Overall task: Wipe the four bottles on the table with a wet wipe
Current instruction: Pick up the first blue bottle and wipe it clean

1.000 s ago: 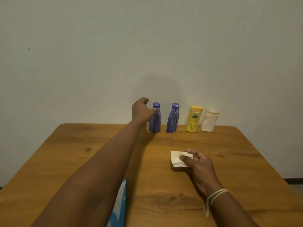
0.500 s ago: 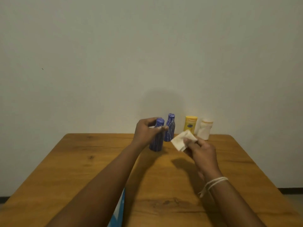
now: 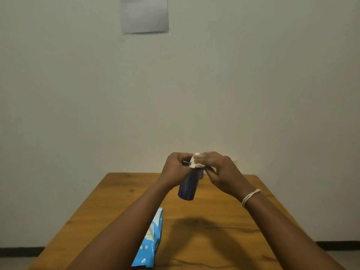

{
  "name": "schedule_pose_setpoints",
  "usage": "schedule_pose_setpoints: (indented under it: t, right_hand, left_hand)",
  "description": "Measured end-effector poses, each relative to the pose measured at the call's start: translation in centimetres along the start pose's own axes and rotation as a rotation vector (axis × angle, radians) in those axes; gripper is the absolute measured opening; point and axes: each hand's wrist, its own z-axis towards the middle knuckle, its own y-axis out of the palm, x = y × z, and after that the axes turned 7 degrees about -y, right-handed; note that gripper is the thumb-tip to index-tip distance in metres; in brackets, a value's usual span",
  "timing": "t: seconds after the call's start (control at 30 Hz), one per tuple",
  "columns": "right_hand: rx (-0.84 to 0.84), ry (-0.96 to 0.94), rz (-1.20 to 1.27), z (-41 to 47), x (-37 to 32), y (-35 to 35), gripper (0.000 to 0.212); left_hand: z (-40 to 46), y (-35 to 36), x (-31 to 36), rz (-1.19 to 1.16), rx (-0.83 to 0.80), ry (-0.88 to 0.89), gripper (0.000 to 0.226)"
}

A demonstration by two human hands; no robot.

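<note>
A dark blue bottle [image 3: 187, 187] is lifted off the wooden table [image 3: 224, 221] and tilted, its base toward me. My left hand [image 3: 175, 168] grips its upper part. My right hand [image 3: 218, 170] holds a crumpled white wet wipe [image 3: 196, 162] against the bottle's top. Both hands hide the bottle's neck and cap. Behind my right hand only a sliver of the yellow bottle [image 3: 214, 169] shows; the other bottles are hidden.
A blue and white wet wipe packet [image 3: 151, 240] lies on the table near its front edge, under my left forearm. A plain wall stands right behind the table, with a grey sheet of paper [image 3: 144, 14] stuck high up.
My left hand has lifted the blue bottle up and toward me, tilting it. My right hand has brought the wipe onto the bottle's top. The camera has tilted upward.
</note>
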Motion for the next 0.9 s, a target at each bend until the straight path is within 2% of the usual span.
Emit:
schedule_pose_setpoints:
  t: [0.17, 0.3, 0.4, 0.53, 0.67, 0.8, 0.9]
  right_hand:
    - [0.083, -0.04, -0.015, -0.3, -2.7, -2.1, 0.039]
    - [0.092, -0.14, -0.048, -1.3, -3.3, -2.6, 0.041]
    - [0.18, -0.105, 0.029, -0.9, -4.0, -2.6, 0.034]
    - [0.23, -0.068, 0.118, -0.4, -4.4, -1.9, 0.036]
    - [0.274, -0.067, 0.116, -0.6, -4.9, -0.7, 0.039]
    - [0.192, -0.062, -0.012, -4.5, -4.2, 1.7, 0.044]
    - [0.129, -0.047, -0.113, -7.2, -4.3, 3.3, 0.049]
  left_hand:
    - [-2.4, -0.9, 3.8, 0.014, -0.053, 0.053, 0.008]
    - [-3.6, -2.4, 4.4, -0.072, -0.028, -0.005, 0.019]
    - [-4.1, -3.0, 4.9, -0.171, -0.137, -0.055, 0.017]
    - [-4.1, -4.4, 5.1, -0.337, -0.32, -0.078, 0.027]
    - [-3.5, -4.3, 4.9, -0.446, -0.269, -0.122, 0.025]
    - [-2.3, -4.5, 4.2, -0.533, -0.085, -0.214, 0.027]
    - [-1.6, -5.0, 3.6, -0.493, -0.11, -0.236, 0.033]
